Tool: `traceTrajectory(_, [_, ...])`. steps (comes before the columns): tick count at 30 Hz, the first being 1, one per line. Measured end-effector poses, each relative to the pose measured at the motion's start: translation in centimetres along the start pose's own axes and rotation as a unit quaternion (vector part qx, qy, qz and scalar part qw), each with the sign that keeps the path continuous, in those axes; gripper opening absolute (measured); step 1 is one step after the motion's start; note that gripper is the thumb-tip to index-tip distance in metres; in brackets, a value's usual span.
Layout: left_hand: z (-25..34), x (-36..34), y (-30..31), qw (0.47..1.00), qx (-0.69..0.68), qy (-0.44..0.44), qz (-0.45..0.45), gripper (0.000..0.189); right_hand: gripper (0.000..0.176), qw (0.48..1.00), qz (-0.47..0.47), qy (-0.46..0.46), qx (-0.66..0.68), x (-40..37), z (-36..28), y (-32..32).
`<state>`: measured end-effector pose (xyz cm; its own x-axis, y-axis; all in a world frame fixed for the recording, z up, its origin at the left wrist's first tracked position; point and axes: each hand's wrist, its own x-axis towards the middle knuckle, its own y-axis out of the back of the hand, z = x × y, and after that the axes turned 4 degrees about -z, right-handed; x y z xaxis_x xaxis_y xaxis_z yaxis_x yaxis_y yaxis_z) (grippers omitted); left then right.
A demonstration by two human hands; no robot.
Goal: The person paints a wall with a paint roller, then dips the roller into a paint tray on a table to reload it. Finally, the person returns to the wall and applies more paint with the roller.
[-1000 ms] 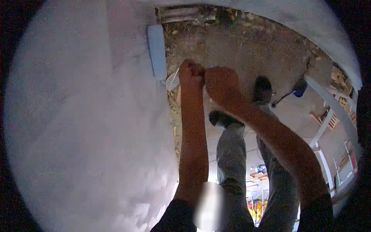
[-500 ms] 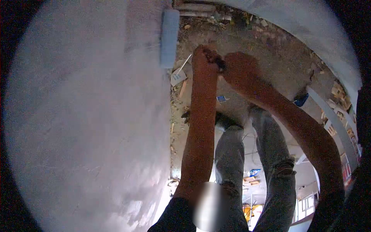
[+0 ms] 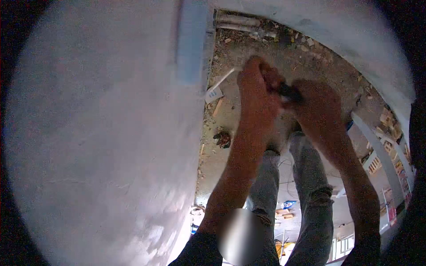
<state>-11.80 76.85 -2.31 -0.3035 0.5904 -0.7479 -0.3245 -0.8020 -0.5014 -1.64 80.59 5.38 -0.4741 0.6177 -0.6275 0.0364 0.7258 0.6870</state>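
Observation:
A light-blue paint roller (image 3: 191,48), smeared by motion, lies lengthwise against the pale wall (image 3: 102,133) on my left. Ahead of my legs, my left hand (image 3: 259,84) is closed around a dark handle (image 3: 290,92). My right hand (image 3: 318,101) grips the same handle just to the right, its fingers mostly turned out of sight. The link between this handle and the roller is blurred and partly hidden by my hands.
Rubble and scraps litter the floor (image 3: 257,46) along the wall's foot. Beside the wall lie a white flat piece (image 3: 214,94), a wooden strip (image 3: 218,107) and a dark clump (image 3: 222,138). A long pale board (image 3: 377,146) and wood pieces (image 3: 286,213) are further right.
Both hands have shifted right and slightly down in the view, still on the handle. The roller has moved a little and is more blurred. The view has turned slightly.

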Motion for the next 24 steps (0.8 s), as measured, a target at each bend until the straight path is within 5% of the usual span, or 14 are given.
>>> traceTrajectory(5, [-0.6, 2.2, 0.0, 0.995, -0.069, 0.064, 0.020, 0.021, 0.026, 0.997, 0.054, 0.031, -0.043, 2.2, 1.2, -2.7])
traceTrajectory(7, [-3.0, 6.9, 4.2, 0.999, 0.042, 0.019, -0.011, 0.022, 0.025, 0.995, 0.068, 0.047, -0.047, 3.5, 1.9, -4.0])
traceTrajectory(14, [1.4, -5.6, -4.3, 0.998, -0.052, 0.020, 0.037, 0.024, 0.022, 0.999, 0.035, 0.030, 0.008, -3.2, 0.6, 2.2])
traceTrajectory(17, [-1.1, -1.4, -3.5, 0.998, -0.055, -0.022, 0.018, 0.023, 0.021, 0.996, 0.064, 0.053, 0.015, -0.2, 2.7, 0.5])
traceTrajectory(21, [-2.6, 4.7, 1.2, 0.977, 0.198, -0.077, 0.002, 0.022, 0.018, 0.990, 0.119, 0.069, -0.023, 2.9, 1.8, -3.6])
traceTrajectory(24, [-2.1, 1.7, 1.1, 0.986, 0.123, -0.107, -0.036, 0.022, 0.017, 0.994, 0.090, 0.056, -0.007, -0.8, 1.8, -0.8])
